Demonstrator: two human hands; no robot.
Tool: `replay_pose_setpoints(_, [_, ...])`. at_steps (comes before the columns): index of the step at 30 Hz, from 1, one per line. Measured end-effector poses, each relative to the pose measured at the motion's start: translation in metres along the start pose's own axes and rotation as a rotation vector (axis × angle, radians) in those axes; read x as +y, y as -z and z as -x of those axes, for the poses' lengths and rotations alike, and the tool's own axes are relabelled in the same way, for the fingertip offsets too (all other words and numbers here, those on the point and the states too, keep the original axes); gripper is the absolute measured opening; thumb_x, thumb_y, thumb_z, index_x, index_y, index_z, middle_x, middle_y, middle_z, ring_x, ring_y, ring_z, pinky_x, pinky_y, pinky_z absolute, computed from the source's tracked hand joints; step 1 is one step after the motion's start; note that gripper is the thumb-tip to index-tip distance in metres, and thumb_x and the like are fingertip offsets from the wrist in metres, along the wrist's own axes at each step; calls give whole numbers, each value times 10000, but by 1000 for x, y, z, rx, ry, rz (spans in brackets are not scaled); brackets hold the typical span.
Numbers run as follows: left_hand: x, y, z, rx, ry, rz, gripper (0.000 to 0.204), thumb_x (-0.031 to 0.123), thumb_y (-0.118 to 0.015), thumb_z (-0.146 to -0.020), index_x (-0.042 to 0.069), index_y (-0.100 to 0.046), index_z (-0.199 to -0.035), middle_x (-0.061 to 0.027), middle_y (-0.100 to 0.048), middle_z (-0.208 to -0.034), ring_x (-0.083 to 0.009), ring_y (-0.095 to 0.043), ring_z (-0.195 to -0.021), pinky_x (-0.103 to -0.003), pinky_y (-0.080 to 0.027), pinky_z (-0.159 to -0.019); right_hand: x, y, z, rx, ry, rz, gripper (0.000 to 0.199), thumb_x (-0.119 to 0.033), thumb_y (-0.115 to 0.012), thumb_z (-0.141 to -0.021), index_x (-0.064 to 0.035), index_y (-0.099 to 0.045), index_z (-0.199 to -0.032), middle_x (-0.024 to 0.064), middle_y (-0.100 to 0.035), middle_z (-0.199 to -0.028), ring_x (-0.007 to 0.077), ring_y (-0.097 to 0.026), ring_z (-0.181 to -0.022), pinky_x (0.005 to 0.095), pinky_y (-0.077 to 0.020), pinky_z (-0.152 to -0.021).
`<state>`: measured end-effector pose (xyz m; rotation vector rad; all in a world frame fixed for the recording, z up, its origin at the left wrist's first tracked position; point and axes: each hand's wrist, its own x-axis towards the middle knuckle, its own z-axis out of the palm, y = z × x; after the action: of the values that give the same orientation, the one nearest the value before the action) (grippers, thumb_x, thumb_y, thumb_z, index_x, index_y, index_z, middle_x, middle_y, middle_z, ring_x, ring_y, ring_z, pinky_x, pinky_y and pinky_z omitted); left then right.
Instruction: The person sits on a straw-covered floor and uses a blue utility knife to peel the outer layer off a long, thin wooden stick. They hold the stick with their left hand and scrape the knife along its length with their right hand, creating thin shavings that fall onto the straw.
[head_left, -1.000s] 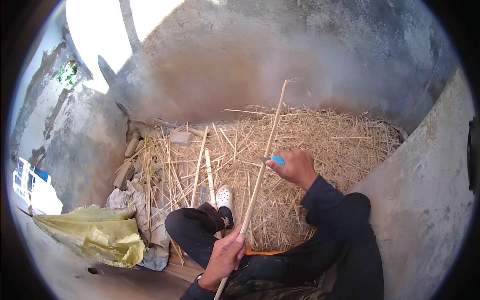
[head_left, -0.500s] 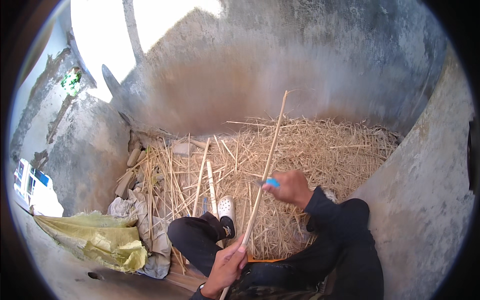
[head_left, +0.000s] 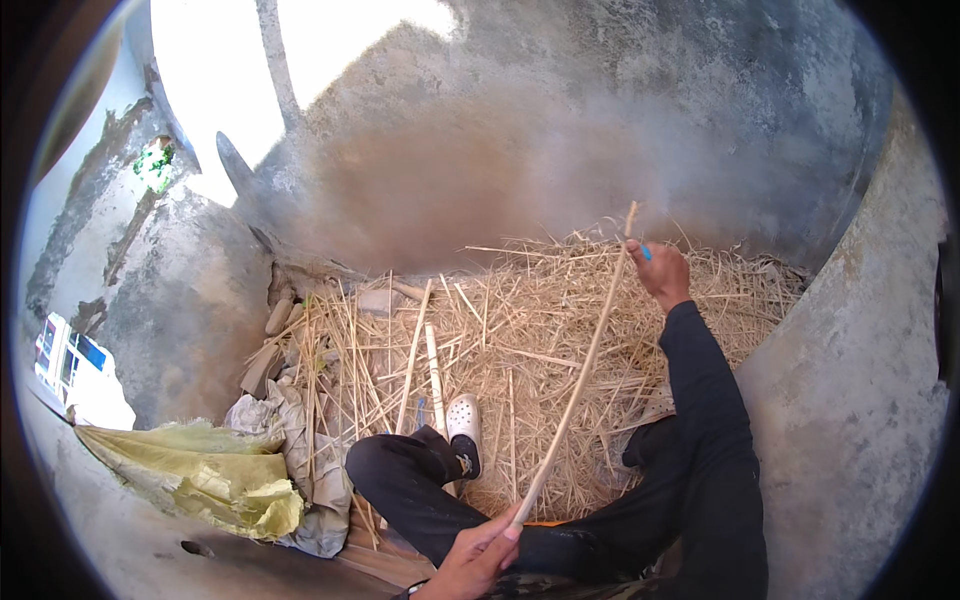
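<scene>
A long pale bamboo strip (head_left: 580, 385) slants up and away from my lap, bowed slightly toward its far tip. Low in the picture, my left hand (head_left: 476, 558) is closed round its near end, thumb on top. My right hand (head_left: 667, 275), arm stretched out, grips a small blue-handled knife (head_left: 646, 252) close to the strip's far end. The knife's blade is hard to make out against the strip. Thin curled shavings stand out around that tip.
Straw-like shavings (head_left: 560, 300) cover the floor between my legs and the wall (head_left: 480, 150). Split strips (head_left: 415, 355) lie at the left, near my white clog (head_left: 463, 418). A yellowish sack (head_left: 200, 480) lies farther left. A concrete side wall (head_left: 850, 400) rises at my right.
My right hand with the knife has slid from the strip's middle out to its far end. The strip's tip has swung right and a little lower. My left hand keeps its hold.
</scene>
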<state>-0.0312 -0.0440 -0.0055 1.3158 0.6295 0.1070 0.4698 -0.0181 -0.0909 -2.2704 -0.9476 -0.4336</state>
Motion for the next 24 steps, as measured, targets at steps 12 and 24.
replay_pose_setpoints(12, [22,25,-26,30,9,349,456,275,-384,-1033,0,-396,-1396,-4,-439,-620,-73,-380,-408,-179,-332,-397,-109,37,73,-231,286,-353,681,-685,-447,-882,-97,-555,-557,75,-471,-454,235,-481,-397,389,-367,-408])
replay_pose_setpoints(24, [31,11,-22,104,17,1,469,260,-412,-1031,60,-364,-1452,21,-436,-660,-36,-377,-466,-182,-334,-408,-142,46,119,-213,502,-382,686,-735,-490,-823,-114,-570,-542,65,-494,-425,240,-532,-374,371,-411,-386])
